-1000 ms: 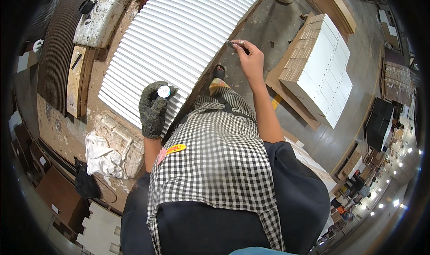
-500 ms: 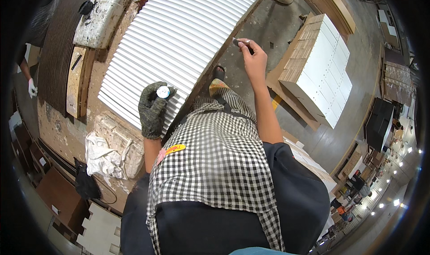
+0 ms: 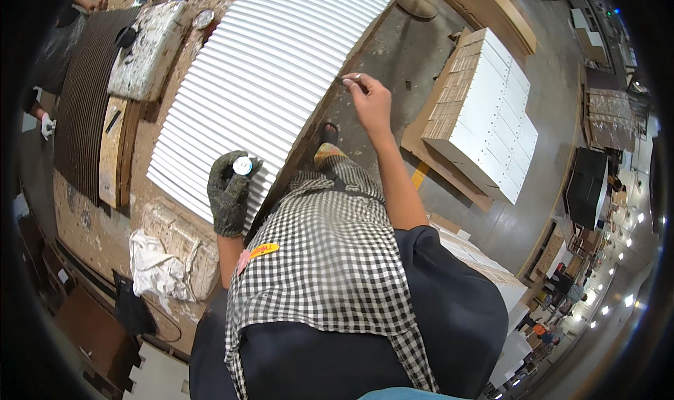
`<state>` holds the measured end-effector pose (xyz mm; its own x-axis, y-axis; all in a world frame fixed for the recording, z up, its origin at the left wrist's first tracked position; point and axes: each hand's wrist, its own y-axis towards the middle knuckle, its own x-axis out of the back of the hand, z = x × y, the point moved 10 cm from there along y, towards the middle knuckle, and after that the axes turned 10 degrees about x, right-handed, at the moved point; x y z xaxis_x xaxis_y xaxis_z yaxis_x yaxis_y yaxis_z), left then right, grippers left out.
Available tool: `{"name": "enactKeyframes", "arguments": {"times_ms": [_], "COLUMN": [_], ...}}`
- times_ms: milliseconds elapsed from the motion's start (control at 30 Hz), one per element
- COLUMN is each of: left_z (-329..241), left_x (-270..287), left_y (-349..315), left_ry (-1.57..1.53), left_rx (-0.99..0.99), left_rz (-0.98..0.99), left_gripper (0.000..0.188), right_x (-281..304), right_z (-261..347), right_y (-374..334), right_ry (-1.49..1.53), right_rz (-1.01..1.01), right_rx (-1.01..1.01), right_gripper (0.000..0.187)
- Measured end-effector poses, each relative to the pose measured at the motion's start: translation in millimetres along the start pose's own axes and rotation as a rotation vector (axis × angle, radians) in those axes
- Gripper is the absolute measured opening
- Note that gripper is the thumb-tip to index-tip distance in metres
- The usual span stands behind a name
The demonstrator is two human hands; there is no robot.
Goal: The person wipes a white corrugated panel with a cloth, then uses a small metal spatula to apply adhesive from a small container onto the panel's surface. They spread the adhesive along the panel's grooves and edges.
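Note:
In my gloved left hand [image 3: 229,196] is a small round white container with a blue rim [image 3: 242,165], gripped between thumb and fingers. That hand is over the near end of a long row of white ridged strips [image 3: 267,70], laid side by side on the workbench. My bare right hand [image 3: 372,106] pinches a small dark flat piece [image 3: 342,80] between thumb and fingertips, close to the right edge of the strips. Its exact kind is too small to make out.
Left of the white strips, brown strips [image 3: 88,112] and paint-spattered blocks [image 3: 149,56] lie on the spattered bench [image 3: 91,221], with a white rag [image 3: 158,263] nearer me. A white panel stack [image 3: 484,119] stands at right. A co-worker's gloved hand [image 3: 48,126] shows far left.
My right hand has moved left and slightly down, bringing the dark piece closer to the strips' edge. The left hand keeps its grip on the container. The whole view has shifted a little.

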<state>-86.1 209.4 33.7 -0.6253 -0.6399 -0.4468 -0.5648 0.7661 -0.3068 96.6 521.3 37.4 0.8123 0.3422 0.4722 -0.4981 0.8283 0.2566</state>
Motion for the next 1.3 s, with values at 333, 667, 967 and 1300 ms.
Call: {"name": "enactKeyframes", "arguments": {"times_ms": [333, 667, 967, 1300], "left_z": [0, -10, -8, -49], "left_x": [4, -14, -8, -45], "left_y": [-3, -2, 5, 98], "left_ry": [0.025, -0.051, 0.078, 0.119], "left_rx": [-0.019, -0.025, -0.009, -0.269], "left_rz": [0.013, 0.025, -0.049, -0.361], "left_gripper": [0.039, 0.036, 0.039, 0.034], "right_x": [32, 73, 66, 65], "right_z": [-40, -60, -101, -67], "right_y": [-26, -108, -36, 102], "right_ry": [0.183, 0.222, 0.343, 0.051], "right_rz": [-0.117, -0.198, -0.155, -0.047], "right_rx": [-0.233, -0.362, -0.332, -0.103], "right_gripper": [0.017, 0.015, 0.016, 0.016]}}
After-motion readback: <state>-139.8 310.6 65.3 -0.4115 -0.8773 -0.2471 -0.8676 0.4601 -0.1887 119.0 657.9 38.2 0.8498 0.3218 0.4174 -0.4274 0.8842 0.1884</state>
